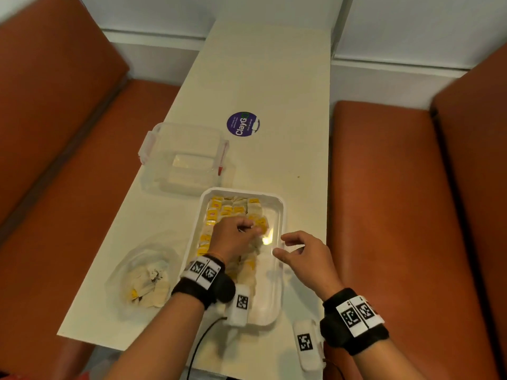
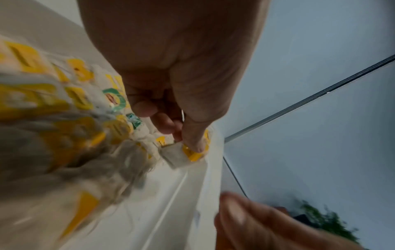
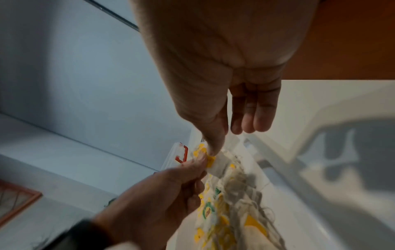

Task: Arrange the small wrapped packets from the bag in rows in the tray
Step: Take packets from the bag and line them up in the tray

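Bench [image 1: 263, 86] first: it runs long and pale away from us between orange seats [image 1: 384, 193], with bare surface on the far half and a purple sticker [image 1: 243, 124] in the middle. On its left sits a clear lidded box [image 1: 186, 157]; nearer and further left lies the bag [image 1: 142, 275], open, with a few packets still inside.

Nearest the middle we have the tray [image 1: 277, 297], white and shallow, its left part filled with rows of packets [image 1: 225, 211], its right strip bare from far end to near end. That strip is the open room, and we judge the next row belongs there.

Our left hand [image 1: 233, 237] is low in the tray, thumb and fingertips pinching one packet [image 2: 179, 156] by its yellow end, just beside the edge of the filled rows. Our right hand [image 1: 301, 253] hovers above the tray's right rim with fingers loosely bent, holding nothing; whether the thumb touches the packet, we cannot tell.

To place it well, we should lay the packet flat, square to its neighbours and touching them, then let go without dragging, since the loose strings and tags look likely to catch and pull a row askew. The right rim is close, so we should keep the wrist high and lift straight out.
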`<action>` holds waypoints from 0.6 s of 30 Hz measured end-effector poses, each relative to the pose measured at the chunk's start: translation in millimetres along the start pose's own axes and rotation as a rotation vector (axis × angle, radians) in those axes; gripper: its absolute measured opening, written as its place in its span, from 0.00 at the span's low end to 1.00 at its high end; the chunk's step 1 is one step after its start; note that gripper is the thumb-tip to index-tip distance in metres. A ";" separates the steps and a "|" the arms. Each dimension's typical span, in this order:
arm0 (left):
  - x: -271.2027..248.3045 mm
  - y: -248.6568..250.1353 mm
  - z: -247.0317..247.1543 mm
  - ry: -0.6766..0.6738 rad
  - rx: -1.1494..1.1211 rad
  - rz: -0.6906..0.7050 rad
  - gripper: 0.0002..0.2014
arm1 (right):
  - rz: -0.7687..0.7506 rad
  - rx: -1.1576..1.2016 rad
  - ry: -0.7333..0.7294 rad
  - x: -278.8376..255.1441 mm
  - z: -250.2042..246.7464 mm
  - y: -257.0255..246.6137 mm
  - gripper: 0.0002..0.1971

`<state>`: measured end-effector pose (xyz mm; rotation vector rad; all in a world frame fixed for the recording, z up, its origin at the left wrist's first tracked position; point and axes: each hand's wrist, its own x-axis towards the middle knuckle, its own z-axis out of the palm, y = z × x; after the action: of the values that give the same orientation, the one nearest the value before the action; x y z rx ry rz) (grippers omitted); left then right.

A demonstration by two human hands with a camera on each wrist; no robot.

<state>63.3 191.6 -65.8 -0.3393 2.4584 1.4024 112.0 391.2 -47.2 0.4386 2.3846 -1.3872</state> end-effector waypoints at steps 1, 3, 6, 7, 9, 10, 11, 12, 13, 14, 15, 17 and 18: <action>13.5 2.3 3.3 0.004 0.026 -0.014 0.09 | 0.010 -0.004 0.008 3.6 -0.6 3.2 0.17; 36.2 8.6 10.3 -0.032 0.096 -0.032 0.09 | 0.039 -0.009 -0.007 9.8 0.1 9.2 0.17; 59.2 17.0 20.5 -0.124 0.219 -0.035 0.13 | 0.085 0.017 -0.059 17.2 3.8 17.3 0.17; 64.5 19.4 23.1 -0.135 0.248 -0.036 0.14 | 0.093 0.036 -0.075 18.8 5.2 19.8 0.17; 71.5 24.8 27.1 -0.144 0.297 -0.046 0.13 | 0.110 0.066 -0.095 20.9 7.1 24.2 0.17; 75.7 26.5 28.2 -0.144 0.312 -0.044 0.12 | 0.117 0.077 -0.101 21.5 7.5 26.0 0.16; 79.5 27.1 28.8 -0.141 0.321 -0.040 0.10 | 0.119 0.085 -0.107 21.6 7.6 27.4 0.16; 83.3 28.1 28.9 -0.136 0.337 -0.038 0.10 | 0.119 0.091 -0.110 22.2 7.5 28.8 0.16; 85.5 29.5 29.0 -0.135 0.362 -0.039 0.10 | 0.118 0.095 -0.116 22.7 7.2 29.8 0.15; 86.7 30.8 29.2 -0.136 0.395 -0.044 0.10 | 0.119 0.100 -0.124 23.0 6.7 30.5 0.15; 87.5 31.3 30.0 -0.133 0.428 -0.048 0.11 | 0.121 0.106 -0.132 23.0 6.2 30.9 0.15; 88.2 31.0 32.9 -0.096 0.473 -0.056 0.11 | 0.120 0.109 -0.144 23.0 5.1 31.2 0.14; 87.8 30.5 34.5 -0.068 0.487 -0.059 0.10 | 0.119 0.108 -0.146 23.0 4.7 31.2 0.14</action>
<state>-24.3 231.3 -90.0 -0.2436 2.6012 0.7389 105.6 403.9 -83.6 0.4820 2.1395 -1.4470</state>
